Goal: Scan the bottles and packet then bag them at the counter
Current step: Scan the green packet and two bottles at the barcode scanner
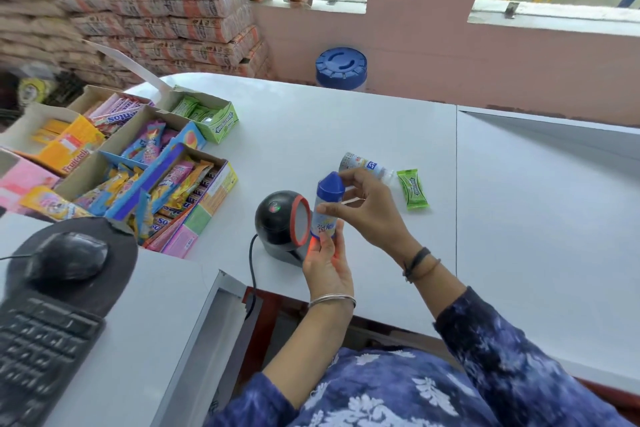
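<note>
So the white counter (346,121) is basically the whole scene, and everything hangs around the black ball-shaped scanner (282,220) sitting near its front edge. Off to the scanner's left there's a pile of open candy boxes (138,163), and further left and nearer the person a mouse (67,258) and keyboard (38,350), none of it in the way. The blue-capped bottle (327,206) is right up against the scanner's red-ringed window, standing upright with the cap on top, label side toward the glass as far as I can tell. Left hand (327,267) is wrapped around its bottom from below, right hand (363,208) pinches the upper part just under the cap, so both are gripping it. Behind and to the right of the scanner, the second bottle (367,165) lies on its side, long axis running left-right, and the green packet (412,189) lies just beside it. The right hand is clearly closer to those two, nothing blocking. No bag visible anywhere.
</note>
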{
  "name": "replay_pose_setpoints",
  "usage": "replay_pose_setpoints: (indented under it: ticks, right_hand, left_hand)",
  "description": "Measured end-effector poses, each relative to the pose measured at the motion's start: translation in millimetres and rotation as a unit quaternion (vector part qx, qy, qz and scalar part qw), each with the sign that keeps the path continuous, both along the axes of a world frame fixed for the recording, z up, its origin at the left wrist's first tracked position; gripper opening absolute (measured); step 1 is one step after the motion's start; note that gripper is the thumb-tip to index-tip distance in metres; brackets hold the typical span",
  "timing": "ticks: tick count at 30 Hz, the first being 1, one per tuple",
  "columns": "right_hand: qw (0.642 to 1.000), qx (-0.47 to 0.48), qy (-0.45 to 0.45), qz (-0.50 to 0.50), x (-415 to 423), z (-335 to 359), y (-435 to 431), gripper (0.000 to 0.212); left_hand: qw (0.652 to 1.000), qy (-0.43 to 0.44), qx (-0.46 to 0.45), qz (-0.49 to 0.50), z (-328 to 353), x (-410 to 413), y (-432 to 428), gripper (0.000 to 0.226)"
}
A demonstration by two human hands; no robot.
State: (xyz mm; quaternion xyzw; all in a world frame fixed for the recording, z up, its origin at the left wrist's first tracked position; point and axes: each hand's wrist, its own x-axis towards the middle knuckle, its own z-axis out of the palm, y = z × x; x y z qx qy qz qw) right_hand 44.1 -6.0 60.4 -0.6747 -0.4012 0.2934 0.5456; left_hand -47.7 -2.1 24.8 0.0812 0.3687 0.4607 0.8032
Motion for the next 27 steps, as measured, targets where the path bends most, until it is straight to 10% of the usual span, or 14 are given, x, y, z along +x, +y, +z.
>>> replay_pose_setpoints:
  ticks: [6,8,13,17,20,23,27]
  right_hand:
    - [0.999,0.006,-0.032,-0.033,9.7,-5.1,-0.6,0.044]
    - [0.994,0.017,-0.069,-0.081,26.0,-9.5,-6.8,0.038]
    - [0.961,0.023,-0.130,-0.244,86.9,-29.6,-22.8,0.038]
    - [0.957,-0.021,-0.106,-0.268,136.5,-43.2,-3.9,0.042]
    - [0.964,-0.054,-0.118,-0.230,161.1,-53.6,16.9,0.044]
    - [0.968,-0.062,-0.128,-0.208,172.5,-66.2,29.8,0.045]
    - [0.962,-0.076,-0.164,-0.203,175.6,-75.9,34.1,0.048]
  left_hand:
    - [0.998,0.013,0.016,-0.066,-2.5,7.8,5.0,0.017]
    - [0.967,0.150,0.097,-0.182,-6.6,17.6,9.4,0.021]
    - [0.712,0.480,0.430,-0.280,-18.9,57.9,37.8,0.049]
    - [0.363,0.658,0.563,-0.344,-25.9,116.4,92.6,0.059]
    - [0.270,0.698,0.533,-0.395,-27.9,138.3,114.3,0.042]
    - [0.286,0.683,0.523,-0.422,-30.8,133.3,116.8,0.040]
    - [0.625,0.537,0.346,-0.448,-33.7,116.3,107.4,0.040]
